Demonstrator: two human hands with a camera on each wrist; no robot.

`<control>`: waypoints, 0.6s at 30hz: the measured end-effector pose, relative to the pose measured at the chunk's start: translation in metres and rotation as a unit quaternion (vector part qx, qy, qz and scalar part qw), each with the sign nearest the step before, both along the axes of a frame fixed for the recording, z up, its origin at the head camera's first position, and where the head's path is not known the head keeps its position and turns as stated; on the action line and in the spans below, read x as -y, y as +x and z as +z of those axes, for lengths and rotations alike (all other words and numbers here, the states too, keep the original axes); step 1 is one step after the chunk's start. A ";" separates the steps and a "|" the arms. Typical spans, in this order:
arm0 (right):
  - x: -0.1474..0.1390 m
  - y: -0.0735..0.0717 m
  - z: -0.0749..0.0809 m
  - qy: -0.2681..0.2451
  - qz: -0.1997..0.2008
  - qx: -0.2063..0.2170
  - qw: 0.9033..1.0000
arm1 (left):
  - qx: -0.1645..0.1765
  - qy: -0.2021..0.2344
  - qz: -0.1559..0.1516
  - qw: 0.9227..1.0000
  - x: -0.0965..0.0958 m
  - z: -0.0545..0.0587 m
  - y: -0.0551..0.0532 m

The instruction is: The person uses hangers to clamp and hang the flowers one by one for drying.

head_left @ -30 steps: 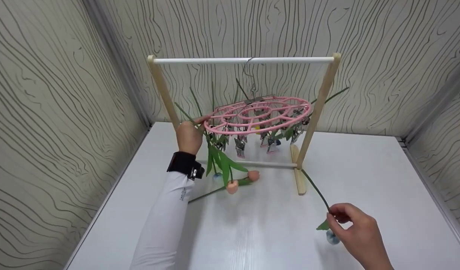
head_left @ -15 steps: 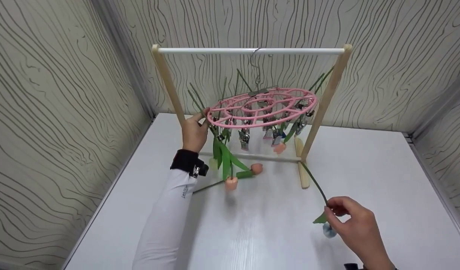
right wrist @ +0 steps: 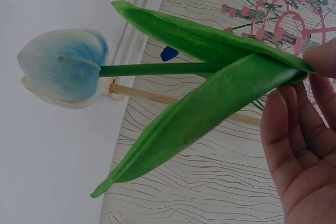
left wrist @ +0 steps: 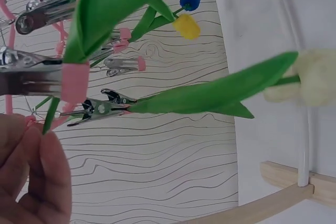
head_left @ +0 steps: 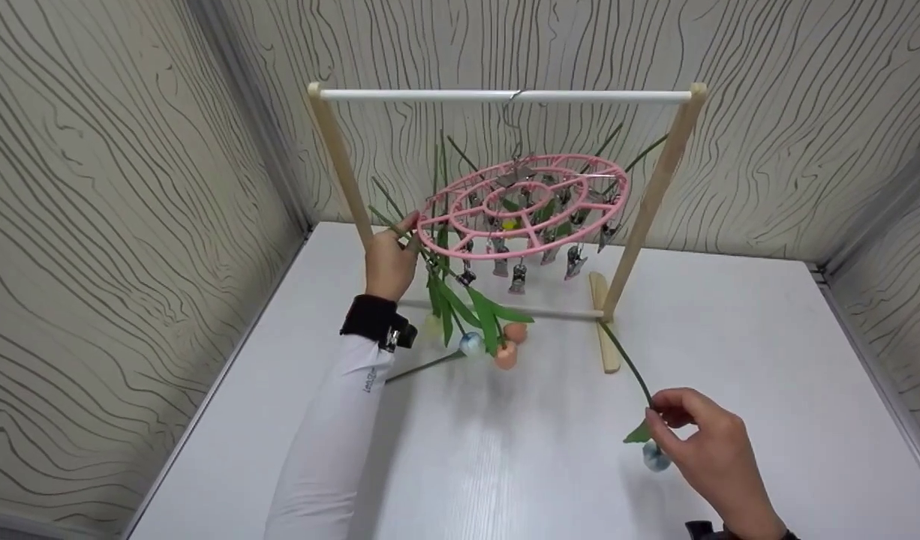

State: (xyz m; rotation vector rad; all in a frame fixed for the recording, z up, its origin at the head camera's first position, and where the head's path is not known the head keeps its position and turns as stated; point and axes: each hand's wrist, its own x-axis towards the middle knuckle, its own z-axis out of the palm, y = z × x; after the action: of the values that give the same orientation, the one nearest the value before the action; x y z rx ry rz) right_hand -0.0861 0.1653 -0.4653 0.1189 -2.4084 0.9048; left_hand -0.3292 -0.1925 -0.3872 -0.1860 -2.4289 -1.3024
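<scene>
My left hand (head_left: 389, 262) pinches the left rim of a pink round clip hanger (head_left: 497, 259), fingertips meeting at the rim in the left wrist view. Tulips hang blossom down from its clips (left wrist: 100, 108), including an orange tulip (head_left: 506, 355), a blue-white tulip (head_left: 471, 343) and a white tulip (left wrist: 317, 77). Yellow (left wrist: 186, 26) and dark blue blossoms (left wrist: 190, 0) show farther back. Low at the right, my right hand (head_left: 715, 450) holds another blue-white tulip (right wrist: 65, 69) between thumb and fingers by its stem near the leaves. Its blossom points down, its stem slants up left.
The hanger's hook hangs on the white bar (head_left: 415, 95) of a wooden-legged rack (head_left: 647, 202) on the white table (head_left: 505, 465). Another orange tulip (head_left: 515, 332) appears to lie on the table, its stem (head_left: 422, 367) running left. Patterned walls (head_left: 805, 150) enclose the back and sides.
The pink hanger has turned and tilted, its clips and tulips swinging round; the hanging orange tulip shifted right and a blue-white one came into sight. The right hand stayed nearly still with its tulip.
</scene>
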 end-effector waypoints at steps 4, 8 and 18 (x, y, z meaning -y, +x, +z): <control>0.002 -0.002 0.000 -0.003 0.006 0.009 1.000 | 0.012 0.042 -0.020 0.999 0.002 -0.001 0.010; 0.003 -0.003 0.000 -0.009 0.014 0.004 1.000 | -0.026 0.064 -0.020 0.997 0.006 -0.003 0.028; 0.006 -0.006 -0.002 -0.022 0.028 0.012 0.999 | -0.252 0.095 0.050 0.962 -0.002 -0.012 0.112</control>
State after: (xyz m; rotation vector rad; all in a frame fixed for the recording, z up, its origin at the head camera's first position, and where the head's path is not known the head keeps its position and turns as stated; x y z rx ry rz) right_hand -0.0920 0.1590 -0.4671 0.1607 -2.4157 0.9895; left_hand -0.2173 -0.1902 -0.3996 -0.2974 -1.8541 -1.2528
